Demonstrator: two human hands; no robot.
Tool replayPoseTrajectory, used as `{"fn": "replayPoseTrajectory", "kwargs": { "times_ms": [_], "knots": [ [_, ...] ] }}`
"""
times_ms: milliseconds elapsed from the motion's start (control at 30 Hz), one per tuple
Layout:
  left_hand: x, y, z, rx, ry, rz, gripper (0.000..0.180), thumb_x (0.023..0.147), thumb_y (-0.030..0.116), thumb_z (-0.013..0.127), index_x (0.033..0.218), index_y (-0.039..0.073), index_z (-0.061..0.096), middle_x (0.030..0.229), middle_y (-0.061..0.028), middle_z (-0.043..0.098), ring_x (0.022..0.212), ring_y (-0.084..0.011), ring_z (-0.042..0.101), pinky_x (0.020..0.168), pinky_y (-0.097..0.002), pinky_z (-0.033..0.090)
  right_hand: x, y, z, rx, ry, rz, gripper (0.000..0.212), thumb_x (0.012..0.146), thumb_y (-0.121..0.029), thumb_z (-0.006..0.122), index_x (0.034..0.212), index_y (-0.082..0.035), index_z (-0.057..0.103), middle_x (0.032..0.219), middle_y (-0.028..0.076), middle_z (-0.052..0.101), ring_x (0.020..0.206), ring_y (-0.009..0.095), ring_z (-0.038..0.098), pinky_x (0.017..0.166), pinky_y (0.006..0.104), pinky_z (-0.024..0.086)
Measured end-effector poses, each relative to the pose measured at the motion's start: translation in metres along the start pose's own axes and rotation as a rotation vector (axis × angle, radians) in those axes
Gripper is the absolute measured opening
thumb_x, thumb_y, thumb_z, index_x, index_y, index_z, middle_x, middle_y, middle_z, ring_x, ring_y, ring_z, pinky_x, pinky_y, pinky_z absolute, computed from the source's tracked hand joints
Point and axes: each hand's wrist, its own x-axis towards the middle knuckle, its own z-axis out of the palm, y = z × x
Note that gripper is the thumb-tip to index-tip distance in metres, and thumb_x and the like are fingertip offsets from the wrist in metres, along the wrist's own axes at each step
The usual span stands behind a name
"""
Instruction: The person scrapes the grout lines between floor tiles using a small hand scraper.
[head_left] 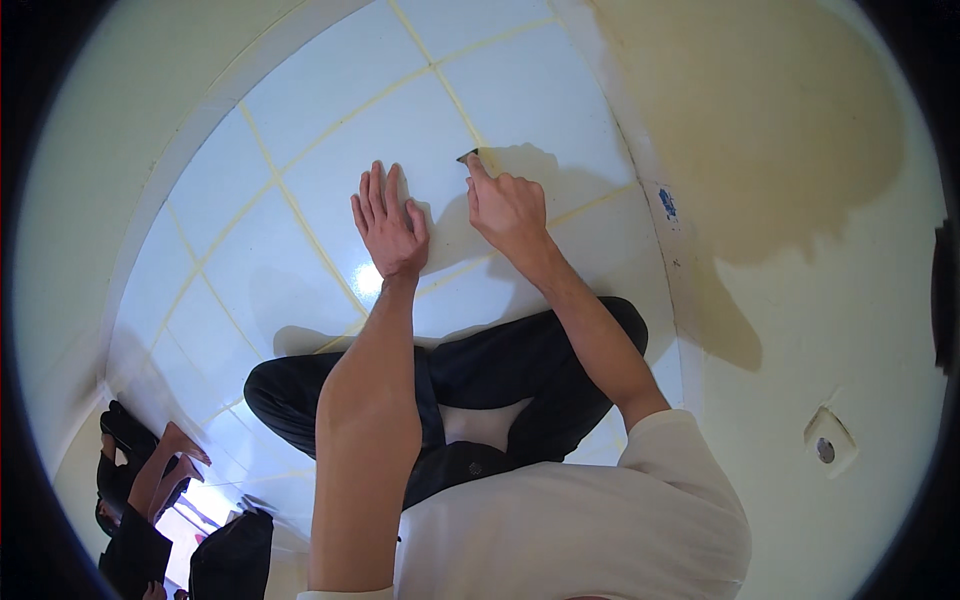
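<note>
My left hand (388,222) lies flat on a glossy white floor tile (350,140), fingers stretched out, holding nothing. To its right, my right hand (508,210) is closed around what looks like a small scraper (466,155). Only its dark, roughly triangular blade shows past the fingers, and the handle is hidden in my palm. The index finger reaches forward along the tool. The blade sits close to a yellowish grout line (459,105) between tiles; whether it touches the grout I cannot tell.
My crossed legs in black trousers (300,400) rest on the floor. Pale walls close in at left (80,250) and right (800,300). At the lower left are another person's bare feet (180,450) and a black bag-like object (235,555).
</note>
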Motion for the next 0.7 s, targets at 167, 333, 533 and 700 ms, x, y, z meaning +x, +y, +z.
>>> {"fn": "replayPoseTrajectory", "kwargs": {
  "times_ms": [167, 333, 533, 700],
  "knots": [
    [0.000, 0.003, -0.001, -0.008, -0.010, -0.011, 0.060, 0.096, 0.021, 0.048, 0.155, 0.017, 0.041, 0.166, -0.0078, 0.032, 0.155, -0.0295, 0.025, 0.128, -0.0521, 0.014, -0.002, -0.001, 0.000, -0.026, 0.042, -0.043, 0.039, 0.092, -0.017, 0.063, 0.126, 0.002, 0.065, 0.060, 0.014, 0.066, 0.054, 0.029, 0.068, 0.052, 0.0419, 0.052],
    [0.001, 0.001, 0.000, -0.007, -0.002, -0.002, 0.061, 0.096, 0.021, 0.048, 0.156, 0.017, 0.040, 0.166, -0.0077, 0.032, 0.155, -0.0290, 0.025, 0.128, -0.0520, 0.013, 0.001, -0.005, -0.008, -0.023, -0.012, -0.006, 0.040, 0.090, -0.015, 0.063, 0.126, 0.002, 0.066, 0.060, 0.014, 0.066, 0.055, 0.031, 0.068, 0.052, 0.0439, 0.052],
    [0.000, 0.000, -0.001, -0.002, -0.004, 0.001, 0.060, 0.096, 0.022, 0.048, 0.156, 0.017, 0.040, 0.166, -0.0076, 0.032, 0.155, -0.0281, 0.024, 0.128, -0.0513, 0.013, 0.001, -0.002, 0.000, -0.052, -0.026, -0.020, 0.042, 0.089, -0.017, 0.064, 0.128, 0.000, 0.065, 0.062, 0.015, 0.067, 0.057, 0.031, 0.069, 0.053, 0.0434, 0.053],
    [0.000, 0.000, 0.000, 0.002, -0.003, -0.001, 0.060, 0.096, 0.022, 0.047, 0.156, 0.017, 0.040, 0.166, -0.0076, 0.032, 0.155, -0.0282, 0.025, 0.128, -0.0514, 0.013, 0.001, -0.003, -0.002, -0.027, -0.016, -0.001, 0.042, 0.086, -0.014, 0.063, 0.125, 0.002, 0.067, 0.062, 0.014, 0.067, 0.057, 0.031, 0.069, 0.053, 0.0430, 0.053]
  ]
}}
